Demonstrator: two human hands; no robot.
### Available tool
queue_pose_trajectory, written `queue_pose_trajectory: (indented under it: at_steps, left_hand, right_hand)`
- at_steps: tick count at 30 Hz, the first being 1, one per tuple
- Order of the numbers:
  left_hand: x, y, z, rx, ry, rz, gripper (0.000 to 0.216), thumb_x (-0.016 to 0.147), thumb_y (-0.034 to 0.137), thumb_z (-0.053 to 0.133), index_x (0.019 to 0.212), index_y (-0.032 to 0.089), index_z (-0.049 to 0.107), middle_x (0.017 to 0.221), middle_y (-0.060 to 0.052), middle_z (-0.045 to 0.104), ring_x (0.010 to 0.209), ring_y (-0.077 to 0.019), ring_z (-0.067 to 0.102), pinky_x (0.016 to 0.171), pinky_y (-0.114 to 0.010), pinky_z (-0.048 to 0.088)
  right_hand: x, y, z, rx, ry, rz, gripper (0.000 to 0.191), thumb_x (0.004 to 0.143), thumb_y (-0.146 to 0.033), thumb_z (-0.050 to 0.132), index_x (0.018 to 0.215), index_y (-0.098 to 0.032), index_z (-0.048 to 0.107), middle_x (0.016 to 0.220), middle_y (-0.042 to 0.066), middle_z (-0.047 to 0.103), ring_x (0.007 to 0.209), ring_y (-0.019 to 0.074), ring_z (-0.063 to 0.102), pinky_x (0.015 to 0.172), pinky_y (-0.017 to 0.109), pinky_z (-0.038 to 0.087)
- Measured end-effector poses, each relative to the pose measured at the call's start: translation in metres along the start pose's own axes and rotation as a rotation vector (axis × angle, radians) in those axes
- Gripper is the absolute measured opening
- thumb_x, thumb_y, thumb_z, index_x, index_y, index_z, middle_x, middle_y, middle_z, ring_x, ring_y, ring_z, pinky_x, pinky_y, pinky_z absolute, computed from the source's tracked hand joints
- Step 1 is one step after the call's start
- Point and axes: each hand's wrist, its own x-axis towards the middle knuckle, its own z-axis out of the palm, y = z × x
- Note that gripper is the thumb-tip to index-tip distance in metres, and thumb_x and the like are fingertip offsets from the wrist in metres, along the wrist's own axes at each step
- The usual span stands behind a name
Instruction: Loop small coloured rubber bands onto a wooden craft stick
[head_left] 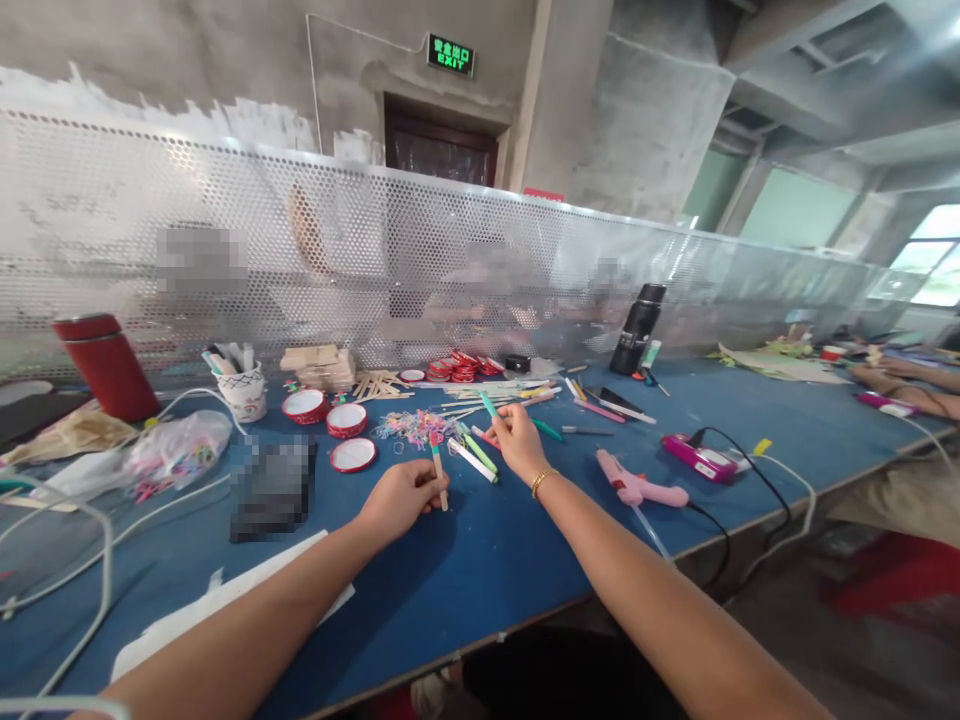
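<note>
My left hand (401, 495) rests on the blue table (480, 560), fingers pinched round a flat wooden craft stick (438, 468) with a coloured tip. My right hand (516, 436) is a little farther out, fingers curled round a thin teal stick (489, 404). Between and beside the hands lie several coloured sticks (474, 455), green, white and pink. A heap of small coloured rubber bands (411, 428) lies just beyond my left hand.
Round red-rimmed lids (352, 454) and a white cup (244, 388) are at the left, near a red flask (106, 365) and a plastic bag (176, 448). A pink glue gun (637, 488), a pink device (697, 458) with cables and a black bottle (637, 328) stand right. A perforated screen (450, 260) closes the far edge. Another person's arms (911, 385) rest at far right.
</note>
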Motion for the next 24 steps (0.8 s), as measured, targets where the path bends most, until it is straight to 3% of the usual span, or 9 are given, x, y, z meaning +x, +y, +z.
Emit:
queue_pose_trajectory:
  at_steps: [3,7,12,15,20,24]
  left_hand:
    - [-0.003,0.002,0.001,-0.012,-0.009,-0.018,0.027,0.074,0.045,0.064,0.078,0.018,0.064,0.065,0.0,0.068,0.056,-0.0114,0.059,0.054,-0.021,0.043]
    - [-0.005,0.007,0.001,-0.024,0.021,-0.034,0.029,0.074,0.046,0.064,0.077,0.017,0.064,0.066,-0.001,0.067,0.057,-0.0109,0.059,0.053,-0.02,0.043]
    - [-0.005,0.007,0.002,-0.046,0.067,-0.055,0.031,0.073,0.048,0.065,0.078,0.017,0.063,0.066,-0.001,0.066,0.058,-0.0115,0.059,0.052,-0.019,0.044]
    - [-0.004,0.006,0.003,-0.046,0.072,-0.046,0.032,0.074,0.049,0.065,0.08,0.018,0.064,0.067,-0.002,0.066,0.058,-0.0117,0.059,0.051,-0.019,0.045]
    - [-0.005,0.006,0.005,-0.074,0.099,-0.049,0.031,0.075,0.048,0.064,0.083,0.018,0.063,0.071,-0.002,0.069,0.062,-0.0129,0.062,0.049,-0.019,0.044]
    - [-0.008,0.01,0.007,-0.118,0.103,-0.043,0.031,0.075,0.046,0.065,0.087,0.018,0.06,0.075,-0.003,0.071,0.064,-0.0136,0.064,0.048,-0.019,0.042]
  right_hand:
    - [-0.008,-0.011,0.0,0.114,-0.002,-0.053,0.02,0.085,-0.031,0.054,0.103,-0.022,0.055,0.063,-0.004,0.065,0.058,0.0169,0.065,0.062,0.029,0.052]
    - [-0.021,-0.033,0.0,0.265,0.042,-0.139,0.019,0.085,-0.032,0.054,0.098,-0.022,0.065,0.076,0.0,0.068,0.068,0.0165,0.066,0.068,0.03,0.055]
    - [-0.043,-0.06,0.002,0.418,0.052,-0.149,0.019,0.081,-0.03,0.062,0.096,-0.021,0.069,0.078,0.002,0.071,0.071,0.0178,0.068,0.071,0.033,0.057]
    - [-0.053,-0.068,0.005,0.473,0.002,-0.136,0.014,0.081,-0.03,0.063,0.09,-0.021,0.068,0.071,0.001,0.068,0.065,0.017,0.066,0.065,0.032,0.056]
    - [-0.063,-0.076,0.005,0.388,0.081,-0.193,0.013,0.079,-0.027,0.064,0.071,-0.022,0.055,0.064,-0.003,0.055,0.056,0.0121,0.053,0.054,0.025,0.048]
    - [-0.071,-0.078,0.005,0.462,-0.003,-0.219,0.008,0.084,-0.026,0.058,0.08,-0.024,0.052,0.063,-0.005,0.049,0.052,0.0109,0.047,0.05,0.024,0.043]
